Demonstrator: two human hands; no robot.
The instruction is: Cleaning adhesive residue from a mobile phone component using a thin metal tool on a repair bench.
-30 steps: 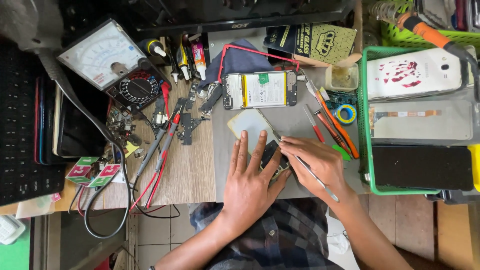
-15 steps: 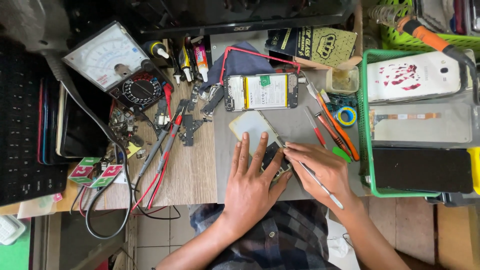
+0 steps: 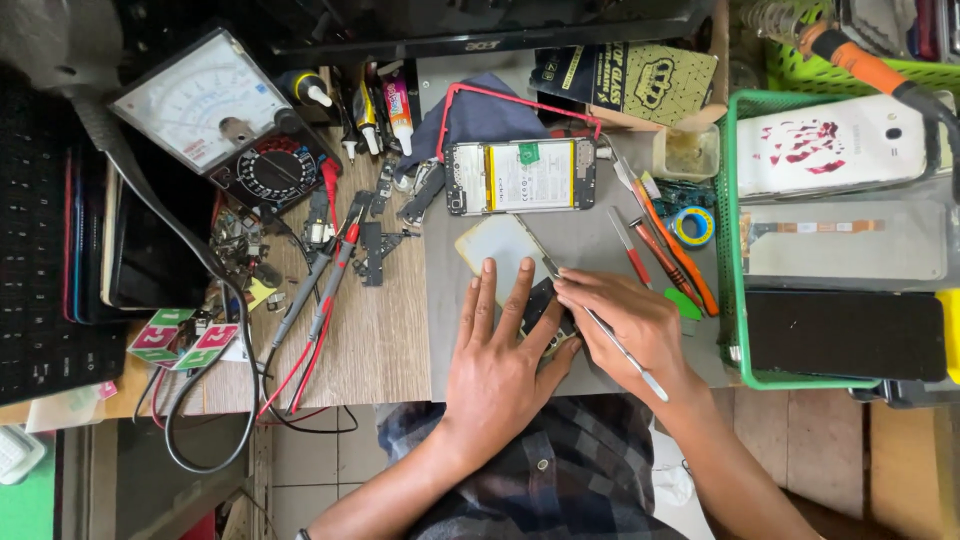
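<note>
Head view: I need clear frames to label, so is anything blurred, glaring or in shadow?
Head view: sharp and evenly lit; left hand and right hand crisp, with soft shadow beneath; mild glare on the analog multimeter face; the keyboard at the left edge lies dark.

A matt grey mat point(image 3: 580, 240) lies over a wood-grain benchtop point(image 3: 375, 330) with a dull finish. The thin tool point(image 3: 610, 345) in the right hand point(image 3: 625, 325) looks like bare shiny metal, and the small dark board point(image 3: 540, 305) under the left hand point(image 3: 500, 370) looks matt. The opened phone point(image 3: 520, 176) shows a pale, smooth battery face, and the green basket point(image 3: 730, 250) is glossy plastic.
</note>
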